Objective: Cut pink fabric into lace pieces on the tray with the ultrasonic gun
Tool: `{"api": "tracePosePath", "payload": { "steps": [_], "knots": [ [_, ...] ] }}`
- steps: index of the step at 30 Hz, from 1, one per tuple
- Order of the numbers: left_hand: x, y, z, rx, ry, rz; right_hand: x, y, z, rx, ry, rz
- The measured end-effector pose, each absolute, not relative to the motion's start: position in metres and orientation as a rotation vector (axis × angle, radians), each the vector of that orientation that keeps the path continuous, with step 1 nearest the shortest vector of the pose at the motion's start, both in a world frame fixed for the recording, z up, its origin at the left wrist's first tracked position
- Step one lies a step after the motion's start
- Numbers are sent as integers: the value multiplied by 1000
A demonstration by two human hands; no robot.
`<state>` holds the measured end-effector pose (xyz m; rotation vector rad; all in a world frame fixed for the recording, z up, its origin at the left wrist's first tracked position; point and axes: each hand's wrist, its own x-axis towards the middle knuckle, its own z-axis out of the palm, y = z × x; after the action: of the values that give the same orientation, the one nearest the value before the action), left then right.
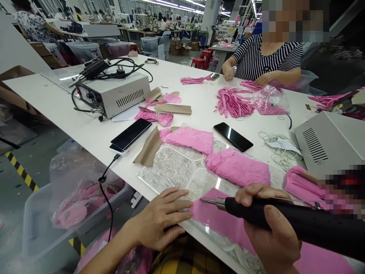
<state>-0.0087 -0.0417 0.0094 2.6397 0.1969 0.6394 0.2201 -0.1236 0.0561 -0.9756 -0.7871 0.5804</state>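
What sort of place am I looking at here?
Probably a garment workshop: what look like sewing machines stand in the background, and pink fabric and a heap of pink strips lie on the table.

I count two bare hands on my rig, a left hand (167, 217) and a right hand (273, 224), and two more on the single striped-shirted co-worker (268, 64) across the table. I make it two black handheld tools (313, 224) (95, 69), two vented metal boxes (122, 89) (339, 140), and two folded pink lace bundles (191, 139) (238, 166) nearest me. I also see at least two smartphones (130, 134) (233, 136), three brown paper pieces (173, 109) (148, 148) (153, 94) and three red stools (197, 62) (205, 57) (134, 48).
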Motion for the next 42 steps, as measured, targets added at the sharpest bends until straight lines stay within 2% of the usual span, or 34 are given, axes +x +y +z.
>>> {"api": "tracePosePath", "payload": {
  "steps": [5,10,16,23,42],
  "knots": [
    [-14,-41,10,2645,345,847,239,-131,69,-962,-633,508],
    [4,-54,19,2652,417,1013,293,-157,81,-1000,-564,294],
    [85,-88,30,2674,94,1008,350,-201,77,-1076,-488,100],
    [170,-126,16,2766,-18,773,357,-216,62,-1051,-439,140],
    [172,-129,7,2796,-138,693,353,-204,48,-1008,-550,202]
  ]
}}
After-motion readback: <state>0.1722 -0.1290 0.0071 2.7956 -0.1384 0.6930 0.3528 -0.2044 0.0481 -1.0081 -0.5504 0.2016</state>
